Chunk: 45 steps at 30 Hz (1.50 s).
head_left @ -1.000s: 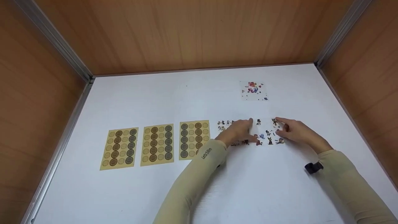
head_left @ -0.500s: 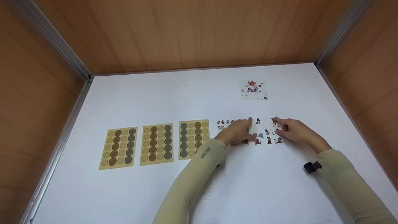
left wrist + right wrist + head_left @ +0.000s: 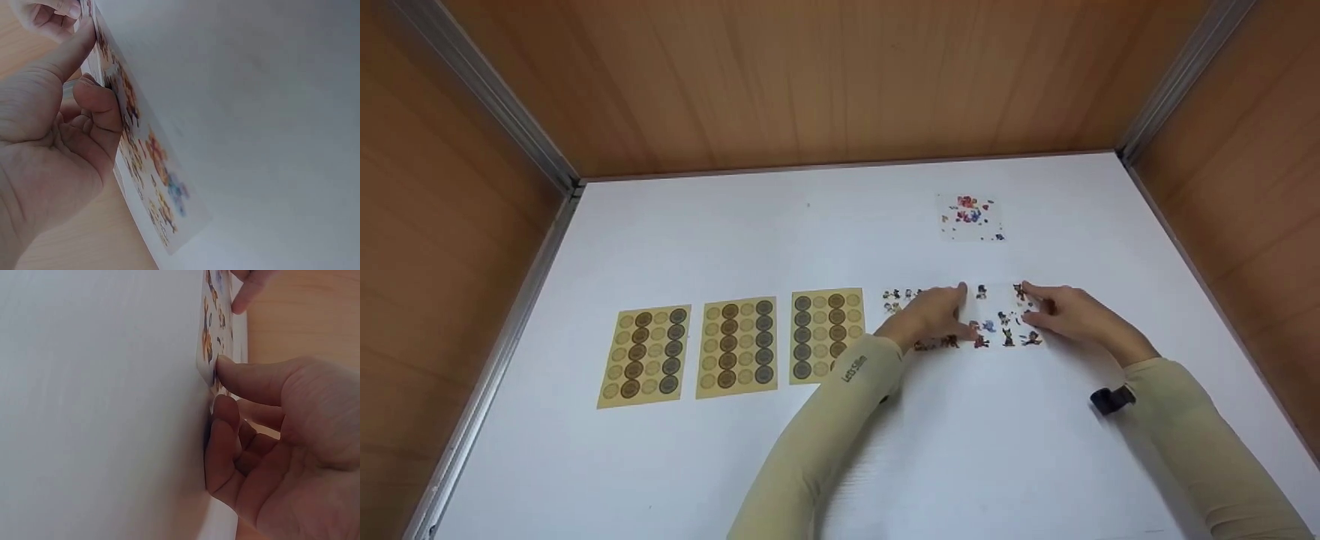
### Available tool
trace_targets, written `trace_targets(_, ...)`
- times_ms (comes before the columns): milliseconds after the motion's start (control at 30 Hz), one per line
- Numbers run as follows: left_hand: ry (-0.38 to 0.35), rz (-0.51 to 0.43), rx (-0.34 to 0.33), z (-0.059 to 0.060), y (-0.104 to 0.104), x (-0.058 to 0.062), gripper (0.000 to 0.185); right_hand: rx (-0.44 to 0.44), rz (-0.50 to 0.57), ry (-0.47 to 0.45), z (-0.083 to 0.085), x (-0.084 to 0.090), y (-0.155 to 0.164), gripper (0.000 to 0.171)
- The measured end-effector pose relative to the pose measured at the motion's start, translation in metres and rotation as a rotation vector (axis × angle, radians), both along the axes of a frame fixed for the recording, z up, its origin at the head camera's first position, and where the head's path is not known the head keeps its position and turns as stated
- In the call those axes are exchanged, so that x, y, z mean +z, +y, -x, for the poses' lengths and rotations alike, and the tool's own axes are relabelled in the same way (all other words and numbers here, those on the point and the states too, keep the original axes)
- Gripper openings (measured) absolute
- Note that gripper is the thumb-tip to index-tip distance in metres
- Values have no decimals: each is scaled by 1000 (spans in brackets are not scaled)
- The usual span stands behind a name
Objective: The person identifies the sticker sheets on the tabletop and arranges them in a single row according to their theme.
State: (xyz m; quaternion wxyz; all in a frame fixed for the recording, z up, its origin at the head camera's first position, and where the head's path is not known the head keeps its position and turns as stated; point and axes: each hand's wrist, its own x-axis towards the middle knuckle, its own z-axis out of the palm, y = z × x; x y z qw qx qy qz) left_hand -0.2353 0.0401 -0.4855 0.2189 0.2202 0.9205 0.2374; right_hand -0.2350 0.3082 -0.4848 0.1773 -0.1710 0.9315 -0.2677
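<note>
My left hand (image 3: pixel 934 315) rests over a clear sticker sheet (image 3: pixel 892 307) of small cartoon figures and covers much of it. Its thumb and index finger, spread apart, touch down by the left side of a second cartoon sticker sheet (image 3: pixel 1006 337). At that second sheet's right edge is my right hand (image 3: pixel 1072 319), index finger at the upper corner and thumb lower down. In the right wrist view the thumb (image 3: pixel 247 379) presses on the sheet (image 3: pixel 207 337) near its corner, while the other fingers curl beside it. Both sheets lie flat, side by side.
Three tan sheets of round stickers, the left (image 3: pixel 645 356), middle (image 3: pixel 737 349) and right one (image 3: pixel 820 330), lie in a row to the left. Further back lies a clear sheet (image 3: pixel 971 217) with pink and blue figures. Wooden walls (image 3: pixel 840 82) bound the white table (image 3: pixel 697 232).
</note>
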Motion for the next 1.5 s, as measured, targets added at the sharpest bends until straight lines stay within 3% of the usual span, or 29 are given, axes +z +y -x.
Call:
trace_targets(800,14,41,-8,0,3,2,97,-9,41,-8,-1,1,4,66)
trace_targets(1067,11,5,9,-2,2,2,96,-6,25,12,-3,0,3,65)
trace_targets(1500,32,11,-24,-1,1,0,94,-23,43,13,-2,-4,2,66)
